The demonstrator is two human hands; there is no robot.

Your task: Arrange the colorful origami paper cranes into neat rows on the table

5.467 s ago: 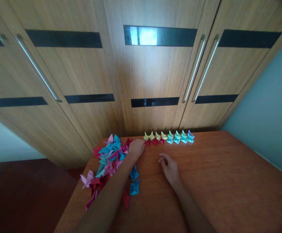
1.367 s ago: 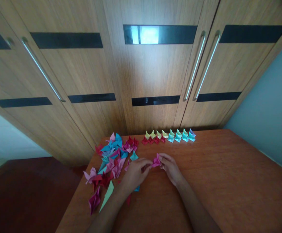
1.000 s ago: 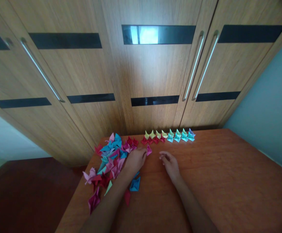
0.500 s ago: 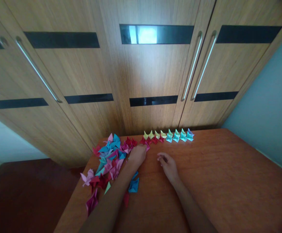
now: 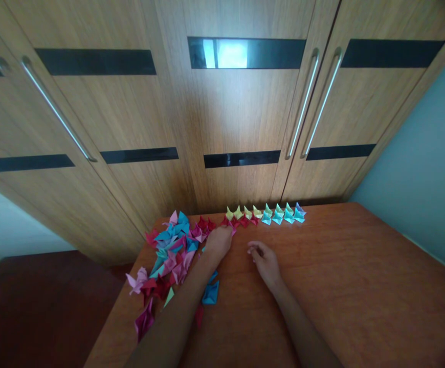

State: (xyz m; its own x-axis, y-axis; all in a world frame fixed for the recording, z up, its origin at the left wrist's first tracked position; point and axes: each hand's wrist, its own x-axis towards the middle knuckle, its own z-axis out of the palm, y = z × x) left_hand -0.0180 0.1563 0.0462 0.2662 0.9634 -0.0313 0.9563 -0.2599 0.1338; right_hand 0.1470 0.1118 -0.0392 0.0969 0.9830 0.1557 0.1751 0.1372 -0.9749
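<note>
Now the left hand has carried the pink fold to the row.

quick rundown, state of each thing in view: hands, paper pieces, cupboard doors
left hand: stretched to the row's left end, fingers on a pink folded piece
right hand: loosely curled, resting on the table, holding nothing
row of folded pieces: lined up along the table's far edge
pile of folded pieces: loose, jumbled, at the left
cupboard doors: shut
</note>
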